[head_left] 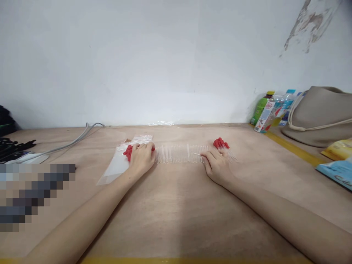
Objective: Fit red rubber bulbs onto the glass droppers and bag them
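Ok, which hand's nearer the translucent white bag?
Left. Left hand is at the right side of the bag; right hand is farther off, at the right end of the clear tubes.

I can't see all the red pieces (128,153) at centre left; the left hand (142,157) covers some. The tan bag (319,110) runs past the frame's right edge, and a pixelated patch (27,194) obscures the lower left.

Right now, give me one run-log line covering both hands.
left hand over red pieces | right hand pinching thin clear stick | between hands: row of clear sticks | beyond right hand: second red cluster
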Demonstrator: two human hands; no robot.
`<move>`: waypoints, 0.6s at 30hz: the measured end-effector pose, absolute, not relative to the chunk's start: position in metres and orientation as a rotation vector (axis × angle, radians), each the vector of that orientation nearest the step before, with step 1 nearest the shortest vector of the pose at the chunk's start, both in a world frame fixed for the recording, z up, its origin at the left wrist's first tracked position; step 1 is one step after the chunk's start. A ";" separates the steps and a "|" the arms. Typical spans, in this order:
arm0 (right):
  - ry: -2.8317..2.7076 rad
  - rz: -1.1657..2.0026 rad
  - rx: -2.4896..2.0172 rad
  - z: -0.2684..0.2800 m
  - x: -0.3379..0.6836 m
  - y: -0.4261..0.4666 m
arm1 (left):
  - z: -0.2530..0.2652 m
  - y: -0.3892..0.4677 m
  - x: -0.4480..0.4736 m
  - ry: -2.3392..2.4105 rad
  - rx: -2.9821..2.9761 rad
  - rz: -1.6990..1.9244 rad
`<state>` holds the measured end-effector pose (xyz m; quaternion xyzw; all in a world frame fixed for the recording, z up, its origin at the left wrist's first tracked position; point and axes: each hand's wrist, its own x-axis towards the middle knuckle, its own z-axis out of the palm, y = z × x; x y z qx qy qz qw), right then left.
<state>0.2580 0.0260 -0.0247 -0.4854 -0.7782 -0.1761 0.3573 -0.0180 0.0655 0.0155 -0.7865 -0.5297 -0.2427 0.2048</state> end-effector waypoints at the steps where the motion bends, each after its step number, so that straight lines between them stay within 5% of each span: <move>1: -2.005 -0.425 -1.239 -0.024 0.258 0.025 | 0.014 0.062 -0.013 -1.433 -2.255 -0.736; 18: -2.138 -0.128 -1.011 -0.021 0.240 0.006 | -0.008 0.023 0.031 -1.185 -2.865 -1.122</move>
